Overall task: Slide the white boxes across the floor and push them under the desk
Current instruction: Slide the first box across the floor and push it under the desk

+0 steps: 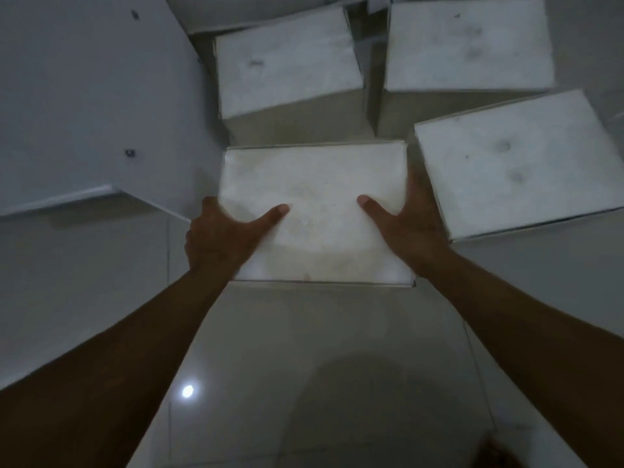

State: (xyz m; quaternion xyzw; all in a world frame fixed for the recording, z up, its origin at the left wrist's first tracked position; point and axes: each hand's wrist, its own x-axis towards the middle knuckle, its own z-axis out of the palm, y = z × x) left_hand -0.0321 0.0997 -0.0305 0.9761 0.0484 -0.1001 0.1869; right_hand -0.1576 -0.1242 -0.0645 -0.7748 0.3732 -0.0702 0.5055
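A white box (317,184) stands on the tiled floor in the middle of the head view. My left hand (223,234) grips its left side, thumb lying on the lid, fingers hidden down the side. My right hand (408,221) grips its right side the same way, thumb on top. Two more white boxes stand behind it, one at the back left (287,62) and one at the back right (469,45). Another white box (520,163) sits at an angle on the right, close against my right hand.
A white desk panel (84,96) with small metal fittings rises on the left, its lower edge close to the held box's left corner. Glossy grey floor tiles (304,366) spread out in front of me, with a light reflection on them.
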